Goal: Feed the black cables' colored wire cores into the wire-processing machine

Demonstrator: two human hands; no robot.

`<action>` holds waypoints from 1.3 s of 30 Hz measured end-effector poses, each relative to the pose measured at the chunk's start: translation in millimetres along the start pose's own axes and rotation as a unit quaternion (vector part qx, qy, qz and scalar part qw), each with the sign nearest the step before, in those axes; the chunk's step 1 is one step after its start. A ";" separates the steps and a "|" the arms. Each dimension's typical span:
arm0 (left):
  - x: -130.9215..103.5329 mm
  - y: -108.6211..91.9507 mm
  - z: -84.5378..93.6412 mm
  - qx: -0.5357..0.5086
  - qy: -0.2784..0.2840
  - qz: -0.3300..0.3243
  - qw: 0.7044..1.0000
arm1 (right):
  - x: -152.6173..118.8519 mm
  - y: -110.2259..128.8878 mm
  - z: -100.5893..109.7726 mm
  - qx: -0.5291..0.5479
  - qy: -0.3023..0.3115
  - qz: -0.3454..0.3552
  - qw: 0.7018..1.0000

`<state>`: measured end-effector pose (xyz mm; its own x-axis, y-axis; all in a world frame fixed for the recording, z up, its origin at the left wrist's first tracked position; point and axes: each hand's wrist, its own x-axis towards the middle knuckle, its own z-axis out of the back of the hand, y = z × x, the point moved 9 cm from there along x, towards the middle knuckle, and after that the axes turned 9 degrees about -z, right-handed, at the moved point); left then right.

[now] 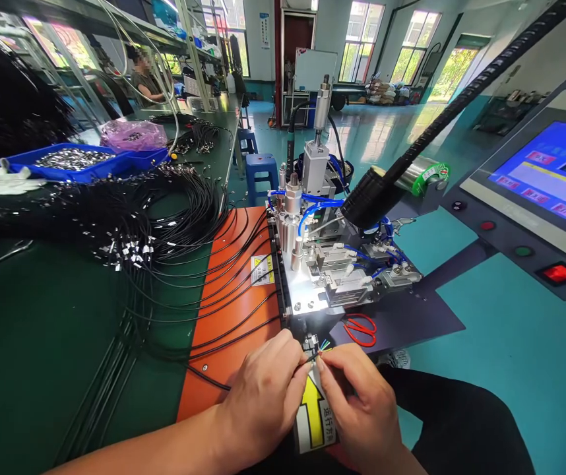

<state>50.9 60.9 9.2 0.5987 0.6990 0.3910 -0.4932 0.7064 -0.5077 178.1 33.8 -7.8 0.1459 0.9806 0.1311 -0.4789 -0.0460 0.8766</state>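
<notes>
Low in front of the machine, my left hand is closed in a pinch on a black cable, which runs back leftward under the hand. My right hand meets it, thumb and forefinger pinched at the cable's end. Thin coloured wires fan out just above the right fingertips. Right behind them sits a small metal holder on the machine's feed track. Below the fingers lies a white label with a yellow arrow. What exactly the right fingertips grip is partly hidden.
The soldering machine stands ahead, with a lamp over it. Red-handled scissors lie on its right plate. Cable bundles and a blue tray of metal parts are left. A control screen stands right. A person sits far left.
</notes>
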 end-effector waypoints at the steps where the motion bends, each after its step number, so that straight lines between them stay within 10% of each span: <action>1: 0.6 0.4 0.1 0.002 0.002 0.000 1.000 | 1.6 -4.1 0.2 0.012 0.010 -0.024 1.000; 9: 3.8 -1.7 0.7 0.017 0.008 -0.022 1.000 | 17.7 -41.2 7.5 0.128 0.151 -0.228 0.953; 22: 3.6 -2.5 -0.6 0.013 0.009 -0.041 0.999 | 34.4 -15.9 -6.6 0.127 0.234 -0.176 0.948; 39: 7.7 -1.0 3.9 0.048 -0.003 -0.069 0.996 | 41.9 -23.6 -11.6 0.043 0.169 -0.135 0.975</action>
<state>53.6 66.0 15.7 0.6617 0.5945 0.4568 -0.4641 0.8033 -0.3732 185.4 78.2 -28.4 -0.0440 0.9656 -0.2563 -0.3865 0.2201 0.8957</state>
